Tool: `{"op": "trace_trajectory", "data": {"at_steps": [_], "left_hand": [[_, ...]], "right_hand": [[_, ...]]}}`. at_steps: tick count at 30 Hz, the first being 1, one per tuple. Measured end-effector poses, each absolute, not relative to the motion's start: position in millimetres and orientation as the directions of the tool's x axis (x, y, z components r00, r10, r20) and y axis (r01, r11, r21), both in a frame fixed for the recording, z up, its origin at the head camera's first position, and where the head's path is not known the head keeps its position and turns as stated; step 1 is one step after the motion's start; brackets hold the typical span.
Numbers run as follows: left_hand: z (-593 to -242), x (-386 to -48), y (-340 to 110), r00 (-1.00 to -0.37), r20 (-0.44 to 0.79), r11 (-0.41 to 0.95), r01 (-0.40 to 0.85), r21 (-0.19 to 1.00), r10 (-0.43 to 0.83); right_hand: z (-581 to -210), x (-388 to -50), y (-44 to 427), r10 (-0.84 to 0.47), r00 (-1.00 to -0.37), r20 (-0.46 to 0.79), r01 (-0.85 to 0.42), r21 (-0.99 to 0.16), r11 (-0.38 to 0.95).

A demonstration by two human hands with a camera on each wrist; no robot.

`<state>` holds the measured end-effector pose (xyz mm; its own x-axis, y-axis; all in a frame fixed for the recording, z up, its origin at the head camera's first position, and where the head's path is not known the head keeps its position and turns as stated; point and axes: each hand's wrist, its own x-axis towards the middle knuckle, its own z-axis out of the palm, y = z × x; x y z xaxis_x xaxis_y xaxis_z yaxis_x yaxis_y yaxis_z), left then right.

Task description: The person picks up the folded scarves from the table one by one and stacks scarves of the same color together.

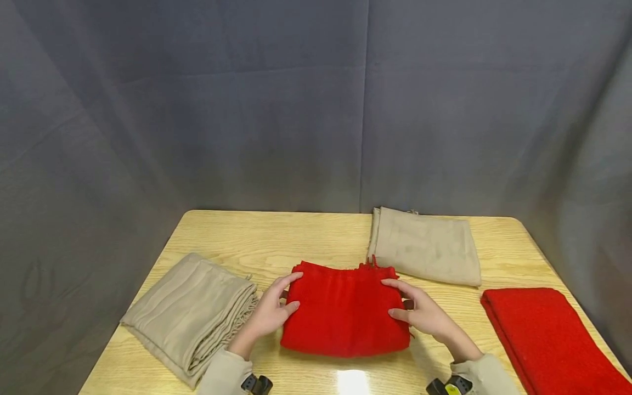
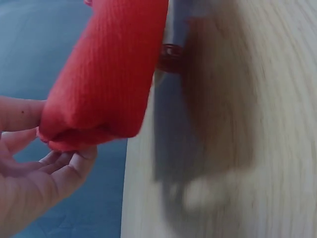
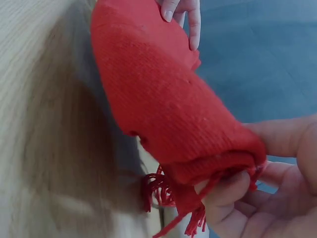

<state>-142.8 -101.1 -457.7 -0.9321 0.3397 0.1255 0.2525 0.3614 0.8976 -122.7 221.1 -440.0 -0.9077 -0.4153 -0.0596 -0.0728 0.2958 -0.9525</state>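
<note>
A folded red fringed scarf (image 1: 345,312) is held up off the table between both hands at the middle. My left hand (image 1: 271,310) grips its left end, thumb on one face and fingers curled beneath, as the left wrist view shows. At the opposite end my right hand (image 1: 422,310) pinches the layers the same way. Red tassels (image 3: 195,220) hang down by the right fingers in the right wrist view. In the left wrist view the folded end of the scarf (image 2: 106,84) stands apart from the tabletop, its shadow beside it.
On the wooden table (image 1: 276,230), a folded beige fringed scarf (image 1: 192,312) lies at the left, close to the left forearm. Another folded beige cloth (image 1: 424,244) lies at the back right. A folded red cloth (image 1: 558,334) sits at the right edge. Grey curtains (image 1: 276,109) surround the table.
</note>
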Motion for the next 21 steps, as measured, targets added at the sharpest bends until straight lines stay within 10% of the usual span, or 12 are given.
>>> {"op": "trace_trajectory", "data": {"at_steps": [21], "left_hand": [[-471, -144, -103, -0.919, 0.01, 0.446, 0.202, 0.872, 0.395]], "right_hand": [[-476, -116, 225, -0.402, -0.905, -0.142, 0.031, -0.963, 0.269]]}}
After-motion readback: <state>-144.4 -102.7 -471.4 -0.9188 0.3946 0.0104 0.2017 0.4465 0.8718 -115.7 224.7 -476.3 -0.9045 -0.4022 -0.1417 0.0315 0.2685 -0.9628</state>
